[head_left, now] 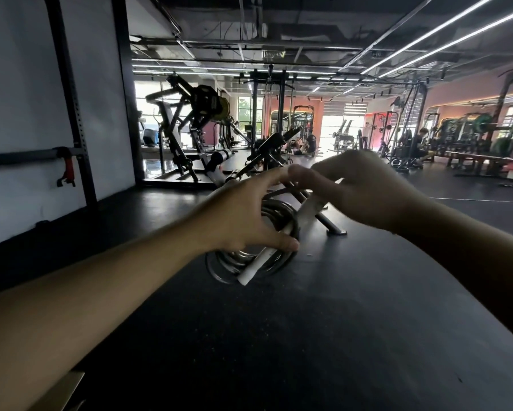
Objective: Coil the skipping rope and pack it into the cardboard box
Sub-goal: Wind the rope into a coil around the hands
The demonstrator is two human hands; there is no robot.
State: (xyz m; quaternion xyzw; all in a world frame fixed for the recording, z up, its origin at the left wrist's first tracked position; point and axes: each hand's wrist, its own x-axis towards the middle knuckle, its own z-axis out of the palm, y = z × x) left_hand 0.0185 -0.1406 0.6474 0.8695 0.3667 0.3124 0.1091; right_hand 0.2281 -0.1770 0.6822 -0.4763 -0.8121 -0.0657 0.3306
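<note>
1. Skipping rope: coiled, held above the dark floor.
2. Left hand: fingers clamp coils and white handle.
3. Right hand: fingers pinch second handle.
4. Cord likely light, springy; grip across all loops.

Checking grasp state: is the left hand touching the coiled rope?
Touching. Head view: the left hand wraps the coiled rope, thumb pressed on a white handle.

Both arms reach forward, left hand in a closed grip, right hand curled, fingertips meeting.
</note>
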